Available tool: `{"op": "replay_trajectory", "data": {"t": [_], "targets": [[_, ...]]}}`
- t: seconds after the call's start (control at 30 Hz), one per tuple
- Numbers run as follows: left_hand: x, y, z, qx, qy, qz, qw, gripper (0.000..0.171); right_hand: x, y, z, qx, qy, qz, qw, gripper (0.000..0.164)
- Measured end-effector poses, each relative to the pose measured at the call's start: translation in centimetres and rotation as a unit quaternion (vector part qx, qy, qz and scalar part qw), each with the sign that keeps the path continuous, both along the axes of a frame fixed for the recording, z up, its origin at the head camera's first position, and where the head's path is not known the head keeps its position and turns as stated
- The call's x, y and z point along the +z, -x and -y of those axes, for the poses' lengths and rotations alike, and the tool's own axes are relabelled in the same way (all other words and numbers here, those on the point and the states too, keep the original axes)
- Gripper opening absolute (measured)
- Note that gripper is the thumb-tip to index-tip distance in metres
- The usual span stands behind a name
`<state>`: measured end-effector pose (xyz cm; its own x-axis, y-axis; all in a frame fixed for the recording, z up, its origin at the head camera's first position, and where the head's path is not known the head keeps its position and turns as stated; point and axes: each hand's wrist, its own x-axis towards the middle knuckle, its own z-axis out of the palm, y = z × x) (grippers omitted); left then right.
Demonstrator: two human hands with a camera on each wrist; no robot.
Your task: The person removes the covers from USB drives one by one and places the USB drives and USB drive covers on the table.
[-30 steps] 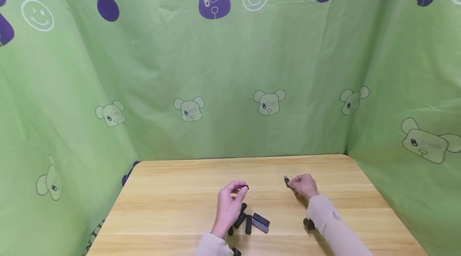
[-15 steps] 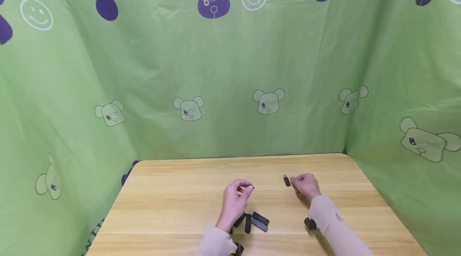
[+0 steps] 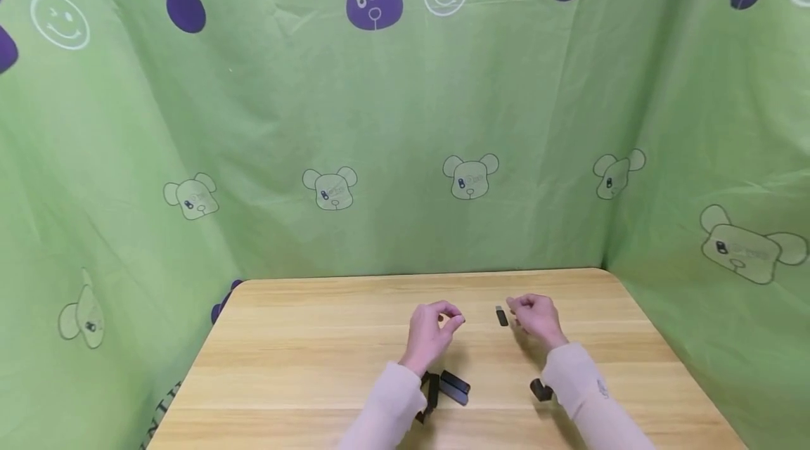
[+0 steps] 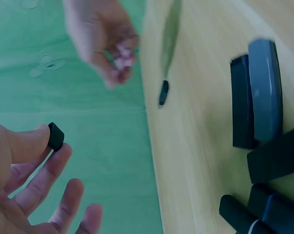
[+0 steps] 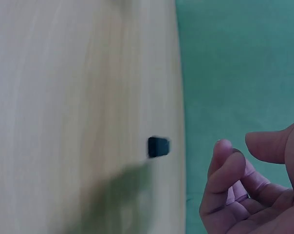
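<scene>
My left hand [image 3: 427,339] is raised above the table and pinches a small black cap [image 4: 55,137] between thumb and fingertips; its other fingers spread loosely. A black USB stick [image 3: 502,316] lies on the wooden table just left of my right hand [image 3: 535,318], its metal plug pointing to the far edge. The right hand hovers apart from the stick, fingers loosely bent, a gap between thumb and index finger and nothing held. In the right wrist view the stick shows as a short dark block [image 5: 158,146], somewhat blurred.
Near my left forearm lie several dark stick-shaped pieces, among them a grey one [image 4: 265,87] beside a black one [image 4: 242,102]. The left sleeve partly hides this group. Wood-grain table [image 3: 285,358]; a green printed curtain [image 3: 392,225] hangs behind its far edge.
The right hand has let go of the USB stick and lifted slightly away, leaving it on the table. My left hand has moved right and farther forward with the cap.
</scene>
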<state>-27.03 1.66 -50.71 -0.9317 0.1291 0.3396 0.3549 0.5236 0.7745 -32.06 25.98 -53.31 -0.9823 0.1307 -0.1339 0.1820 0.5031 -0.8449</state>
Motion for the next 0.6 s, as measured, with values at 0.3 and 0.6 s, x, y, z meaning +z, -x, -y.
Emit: {"op": "replay_trajectory", "data": {"t": [0.3, 0.6], "targets": [[-1.1, 3.1, -3.1, 0.018, 0.105, -0.013, 0.9942, 0.009, 2.9, -2.2, 1.5, 0.010, 0.004, -0.062, 0.998, 0.038], [-3.2, 5.4, -5.2, 0.019, 0.192, -0.026, 0.9808, 0.008, 5.8, -5.1, 3.2, 0.015, 0.034, -0.071, 0.997, 0.034]]}}
